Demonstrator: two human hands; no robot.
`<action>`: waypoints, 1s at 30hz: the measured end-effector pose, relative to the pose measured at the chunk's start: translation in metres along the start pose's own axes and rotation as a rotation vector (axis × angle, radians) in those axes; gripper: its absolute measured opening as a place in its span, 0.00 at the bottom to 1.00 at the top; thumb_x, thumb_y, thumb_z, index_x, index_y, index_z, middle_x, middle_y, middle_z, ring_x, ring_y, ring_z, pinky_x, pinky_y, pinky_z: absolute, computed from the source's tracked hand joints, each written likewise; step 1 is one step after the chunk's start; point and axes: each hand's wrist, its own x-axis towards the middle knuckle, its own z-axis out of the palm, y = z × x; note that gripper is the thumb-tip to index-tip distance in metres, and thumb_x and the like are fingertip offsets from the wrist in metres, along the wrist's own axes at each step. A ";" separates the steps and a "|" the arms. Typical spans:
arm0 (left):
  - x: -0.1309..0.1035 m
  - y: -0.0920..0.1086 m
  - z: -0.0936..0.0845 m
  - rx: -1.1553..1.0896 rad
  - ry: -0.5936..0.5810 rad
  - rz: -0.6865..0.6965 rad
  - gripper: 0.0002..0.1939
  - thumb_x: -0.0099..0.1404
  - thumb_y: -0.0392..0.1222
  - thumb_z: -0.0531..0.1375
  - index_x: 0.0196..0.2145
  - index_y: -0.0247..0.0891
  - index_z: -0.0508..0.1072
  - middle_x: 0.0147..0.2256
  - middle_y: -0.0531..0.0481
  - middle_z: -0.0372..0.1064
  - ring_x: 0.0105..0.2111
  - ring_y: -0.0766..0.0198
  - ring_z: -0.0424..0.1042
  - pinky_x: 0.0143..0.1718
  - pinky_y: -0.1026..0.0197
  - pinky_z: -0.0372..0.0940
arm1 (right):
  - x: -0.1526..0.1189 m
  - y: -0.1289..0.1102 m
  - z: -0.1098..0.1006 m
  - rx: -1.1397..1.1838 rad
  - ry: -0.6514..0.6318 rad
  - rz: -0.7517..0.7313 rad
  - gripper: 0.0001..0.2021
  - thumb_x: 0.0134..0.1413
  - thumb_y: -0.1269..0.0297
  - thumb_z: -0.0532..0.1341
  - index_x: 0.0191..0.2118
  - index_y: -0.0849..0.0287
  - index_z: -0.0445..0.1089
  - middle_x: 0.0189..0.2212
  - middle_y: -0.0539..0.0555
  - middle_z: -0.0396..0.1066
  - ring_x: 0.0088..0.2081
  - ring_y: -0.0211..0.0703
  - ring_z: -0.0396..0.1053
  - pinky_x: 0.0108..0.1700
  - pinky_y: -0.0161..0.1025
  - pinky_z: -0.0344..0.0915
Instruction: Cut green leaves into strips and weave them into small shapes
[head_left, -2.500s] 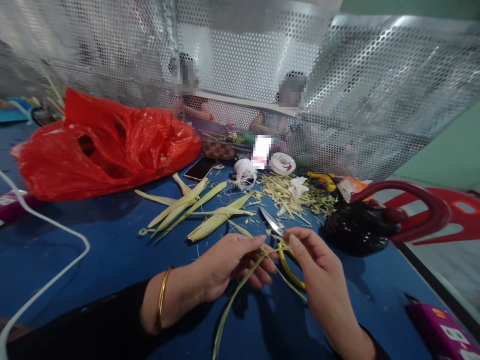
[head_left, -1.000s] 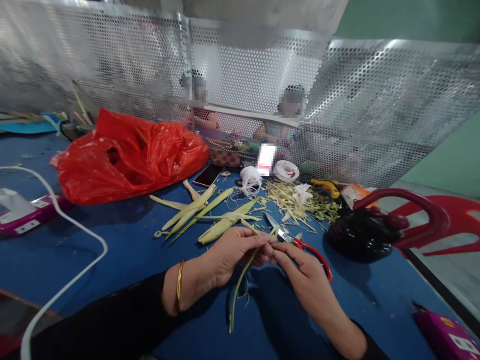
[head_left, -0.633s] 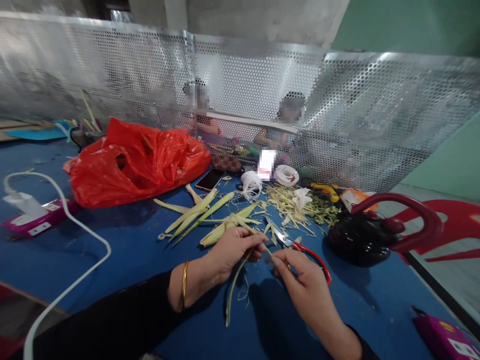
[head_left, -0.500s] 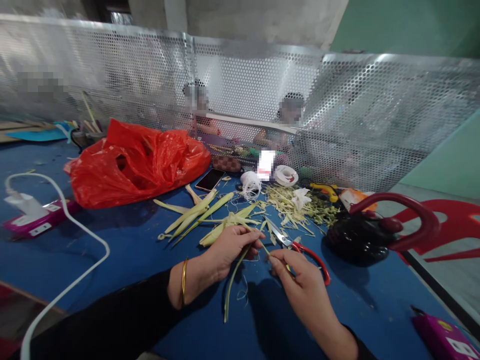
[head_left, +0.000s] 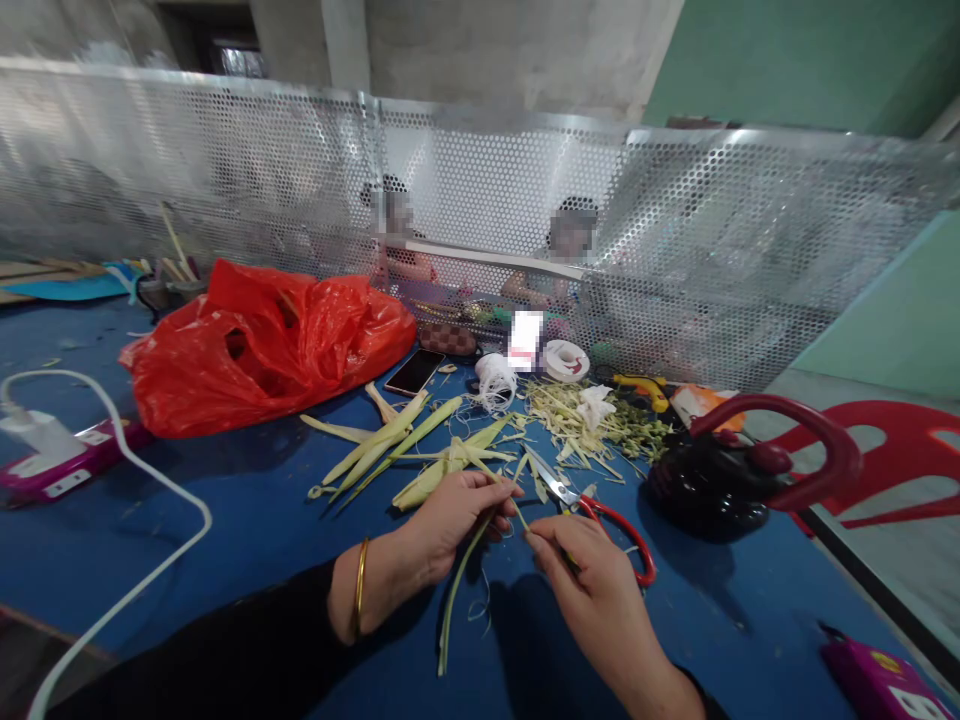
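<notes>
Between left hand (head_left: 454, 520) and right hand (head_left: 589, 575), both pinching it, husk strip (head_left: 519, 514) runs straight. Pull lightly, evenly; thin fibre likely splits. Don't let loose thread (head_left: 486, 590) below left hand snag; scissors (head_left: 564, 491) lie just beyond right hand.

Red plastic bag (head_left: 262, 355), crumpled; dark-screened phone (head_left: 415, 372), just beside it; checkered pouch (head_left: 448, 340); black pot (head_left: 705, 492), dark-red handle (head_left: 838, 462); red chair (head_left: 877, 430); purple power strip (head_left: 94, 462); white cable (head_left: 205, 515); perforated metal screen (head_left: 247, 165)
</notes>
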 end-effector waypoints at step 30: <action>0.004 0.054 0.018 0.153 -0.069 0.239 0.15 0.51 0.49 0.69 0.27 0.32 0.76 0.27 0.48 0.74 0.22 0.69 0.68 0.24 0.68 0.60 | 0.051 -0.012 -0.032 0.196 -0.046 0.134 0.16 0.61 0.54 0.54 0.28 0.57 0.70 0.24 0.49 0.70 0.29 0.41 0.67 0.32 0.34 0.62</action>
